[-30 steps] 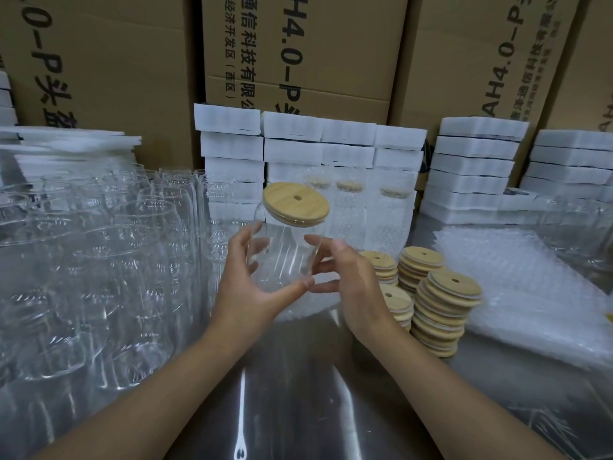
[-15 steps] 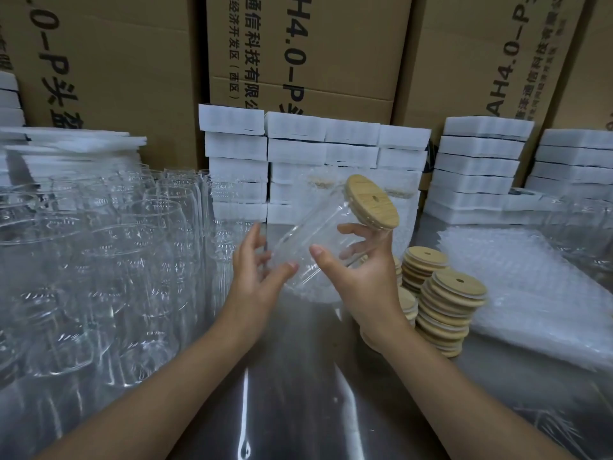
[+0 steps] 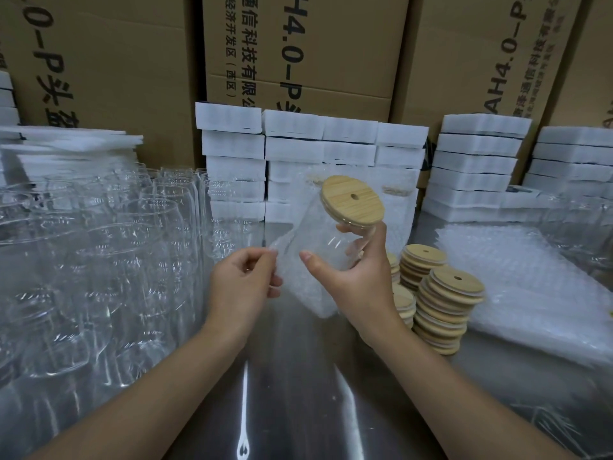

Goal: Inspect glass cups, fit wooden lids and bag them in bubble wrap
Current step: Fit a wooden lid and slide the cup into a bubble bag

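Cup (image 3: 318, 240): clear glass, tilted, with a round wooden lid (image 3: 352, 200), holed at centre, fitted; held above a shiny metal table (image 3: 298, 376). Right hand (image 3: 358, 280): thumb and fingers curled round the cup body just below the lid. Left hand (image 3: 242, 280): fingers curled, pinching the edge of a bubble bag (image 3: 308, 293) at the cup's base. Right of the right fingers: lid stacks (image 3: 447, 307), then heaped bubble wrap (image 3: 530, 277). Left of the left fingers: massed clear glasses (image 3: 99, 260). Beyond the fingers: white foam blocks (image 3: 292, 151) and printed cartons (image 3: 331, 44).
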